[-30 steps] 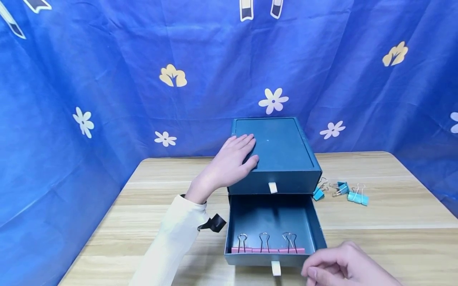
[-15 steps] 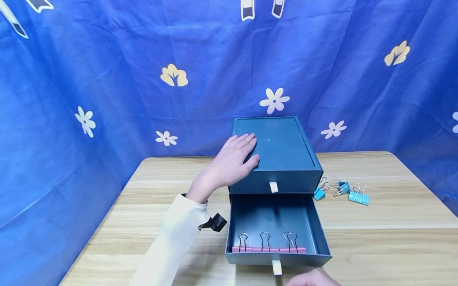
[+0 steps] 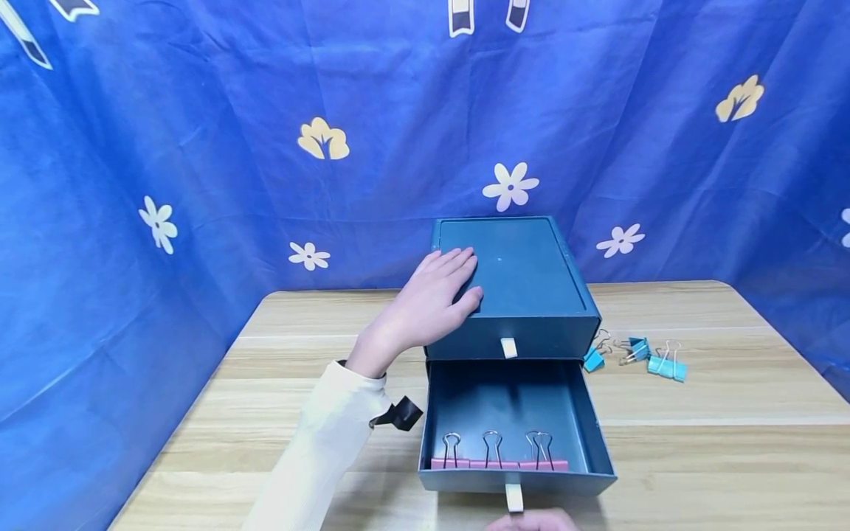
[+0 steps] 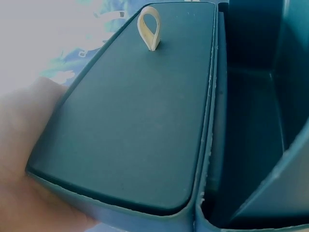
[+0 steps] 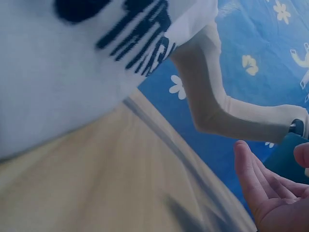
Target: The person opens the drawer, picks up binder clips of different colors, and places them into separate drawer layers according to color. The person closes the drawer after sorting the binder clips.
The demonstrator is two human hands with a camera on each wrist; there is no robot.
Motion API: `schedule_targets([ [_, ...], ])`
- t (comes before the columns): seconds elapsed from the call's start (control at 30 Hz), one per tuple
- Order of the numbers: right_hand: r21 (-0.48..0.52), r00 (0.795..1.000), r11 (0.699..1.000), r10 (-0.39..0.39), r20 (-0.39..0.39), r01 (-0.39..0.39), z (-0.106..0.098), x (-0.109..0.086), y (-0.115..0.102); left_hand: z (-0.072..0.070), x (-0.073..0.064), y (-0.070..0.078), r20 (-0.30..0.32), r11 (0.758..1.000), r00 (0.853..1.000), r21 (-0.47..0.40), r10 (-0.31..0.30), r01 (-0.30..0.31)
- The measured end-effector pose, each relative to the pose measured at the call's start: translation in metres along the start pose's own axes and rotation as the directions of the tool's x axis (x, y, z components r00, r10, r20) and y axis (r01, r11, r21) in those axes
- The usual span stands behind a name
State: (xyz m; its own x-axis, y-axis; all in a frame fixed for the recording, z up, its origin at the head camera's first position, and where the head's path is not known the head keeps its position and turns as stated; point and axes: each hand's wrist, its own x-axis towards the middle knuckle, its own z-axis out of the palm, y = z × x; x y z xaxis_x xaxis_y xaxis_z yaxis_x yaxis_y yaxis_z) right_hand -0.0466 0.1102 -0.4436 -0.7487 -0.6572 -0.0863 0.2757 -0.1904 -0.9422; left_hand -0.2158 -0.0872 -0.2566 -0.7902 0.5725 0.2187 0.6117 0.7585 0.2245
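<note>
My left hand (image 3: 434,295) rests with straight fingers on the top of a dark teal two-drawer box (image 3: 531,273). In the left wrist view the upper drawer (image 4: 130,121) is closed, with a cream pull loop (image 4: 149,30). Below it, the lower drawer (image 3: 465,482) is pulled out. Pink binder clips (image 3: 501,465) stand in a row along the inside of its front wall. Only the top of my right hand (image 3: 536,521) shows at the bottom edge, just under the lower drawer's white pull tab (image 3: 514,498). Its fingers (image 5: 246,166) look extended in the right wrist view.
Several light blue binder clips (image 3: 666,367) lie on the wood-grain table (image 3: 717,457) to the right of the box. A blue curtain (image 3: 398,88) with flowers hangs behind. A black strap end (image 3: 403,414) sticks out from my left sleeve.
My right hand has moved left and down, from the drawer's right front corner to under the pull tab. My left hand and the drawer have stayed put.
</note>
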Motion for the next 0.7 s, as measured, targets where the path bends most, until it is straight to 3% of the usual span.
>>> schedule_targets([
  [0.1,0.138,0.994,0.986,0.085,0.065,-0.094,0.003,0.005,-0.013,0.0,0.0,0.0,0.003,1.0,1.0,-0.004,-0.006,0.006],
  [0.3,0.206,0.983,0.975,0.045,0.18,-0.083,0.006,0.007,-0.024,0.001,-0.001,0.0,0.007,1.0,1.0,-0.006,-0.005,0.005],
  [0.5,0.109,0.994,0.991,0.068,0.083,-0.077,0.006,0.008,-0.028,0.001,0.0,0.002,-0.009,1.0,1.0,-0.006,0.002,-0.002],
  [0.7,0.143,0.995,0.986,0.08,0.057,-0.088,0.006,0.009,-0.031,0.001,-0.001,0.001,-0.011,1.0,1.0,-0.004,0.001,-0.001],
])
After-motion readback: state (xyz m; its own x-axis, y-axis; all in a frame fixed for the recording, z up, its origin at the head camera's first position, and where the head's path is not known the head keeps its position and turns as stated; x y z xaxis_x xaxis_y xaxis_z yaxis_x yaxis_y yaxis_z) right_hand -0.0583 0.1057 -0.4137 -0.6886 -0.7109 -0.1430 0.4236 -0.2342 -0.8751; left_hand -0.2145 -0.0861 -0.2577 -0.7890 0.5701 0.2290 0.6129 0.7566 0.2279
